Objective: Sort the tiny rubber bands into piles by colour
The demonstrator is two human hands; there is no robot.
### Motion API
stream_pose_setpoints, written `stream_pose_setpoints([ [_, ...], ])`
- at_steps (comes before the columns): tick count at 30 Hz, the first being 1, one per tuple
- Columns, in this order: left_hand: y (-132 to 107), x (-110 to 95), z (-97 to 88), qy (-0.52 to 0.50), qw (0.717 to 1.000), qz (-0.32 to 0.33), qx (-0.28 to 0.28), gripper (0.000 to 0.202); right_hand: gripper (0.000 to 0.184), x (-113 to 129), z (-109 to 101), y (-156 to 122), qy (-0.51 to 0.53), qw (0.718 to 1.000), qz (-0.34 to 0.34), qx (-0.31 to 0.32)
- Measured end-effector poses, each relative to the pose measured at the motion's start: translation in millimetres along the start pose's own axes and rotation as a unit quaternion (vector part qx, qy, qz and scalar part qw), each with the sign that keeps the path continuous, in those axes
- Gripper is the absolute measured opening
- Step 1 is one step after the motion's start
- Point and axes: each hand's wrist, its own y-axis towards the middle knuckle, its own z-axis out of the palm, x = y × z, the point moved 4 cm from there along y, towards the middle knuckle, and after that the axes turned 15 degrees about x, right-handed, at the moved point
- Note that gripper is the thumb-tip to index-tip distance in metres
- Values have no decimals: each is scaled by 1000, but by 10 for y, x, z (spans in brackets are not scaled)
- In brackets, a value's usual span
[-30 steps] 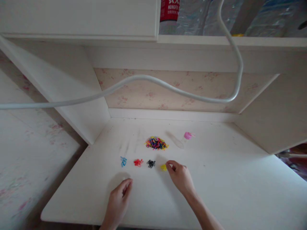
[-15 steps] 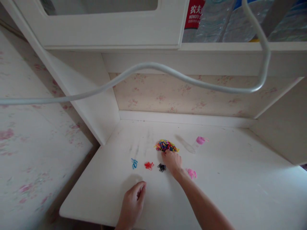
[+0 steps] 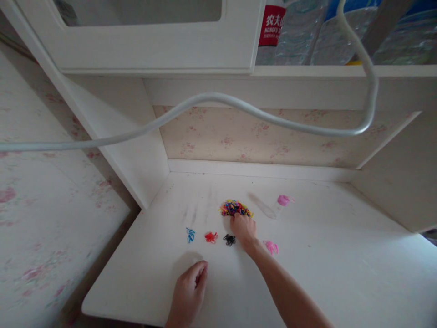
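A heap of small mixed-colour rubber bands (image 3: 235,208) lies on the white desk (image 3: 327,255). My right hand (image 3: 243,228) reaches into the heap's near edge, fingers curled down on the bands; what they pinch is hidden. In front of the heap lie small sorted piles: blue bands (image 3: 190,234), red bands (image 3: 211,237), black bands (image 3: 229,239) and pink bands (image 3: 272,247). My right wrist covers the spot between black and pink. My left hand (image 3: 189,292) rests on the desk near the front edge, fingers loosely curled, nothing seen in it.
A clear bag with a pink end (image 3: 282,199) lies behind the heap. A white cable (image 3: 218,98) hangs across the view. Cupboard side panels stand left and right. A shelf above holds water bottles (image 3: 300,32). The desk's front edge is close to my left hand.
My right hand moved from the yellow pile up to the mixed heap and has stayed there. The view shifted, bringing a pink pile into sight. My left hand hardly moved.
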Motion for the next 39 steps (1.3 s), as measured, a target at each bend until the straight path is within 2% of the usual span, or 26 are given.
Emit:
stream_pose_setpoints([
  [9,6,42,43,17,1000,13,1,27,40,-143,55,-63,-10,1000,-15,6],
  [13,4,40,52,15,1000,4,9,26,40,-130,35,-36,-10,1000,-16,7],
  [19,2,29,36,18,1000,12,-9,26,40,-97,35,6,-4,1000,-1,2],
  [28,5,52,55,19,1000,14,0,28,40,-164,71,-34,7,1000,-11,-9],
  [39,-1,10,35,29,999,18,1,25,39,-553,5,-146,92,994,-34,-39],
])
